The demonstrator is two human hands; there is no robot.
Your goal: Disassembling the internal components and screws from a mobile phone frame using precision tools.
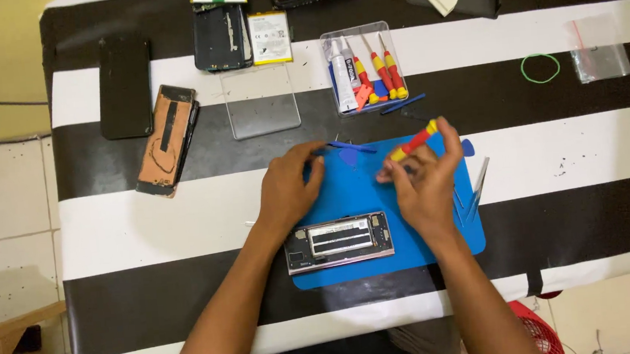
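My right hand (426,183) grips a red and yellow screwdriver (415,141) over the far right part of the blue work mat (353,189). My left hand (289,186) rests on the mat's far left corner, its fingertips by a blue plastic pry tool (352,148); whether it holds anything I cannot tell. An opened phone (339,241) with its back off lies on the mat's near edge, between my forearms. Tweezers (478,181) lie at the mat's right edge.
A clear tray (363,68) holds a glue tube and more screwdrivers. A transparent case (260,100), a black phone (124,87), a phone frame with a brown pad (167,138), a battery (269,37) and phone parts lie at the far left. A green rubber band (540,68) and a plastic bag (600,57) lie far right.
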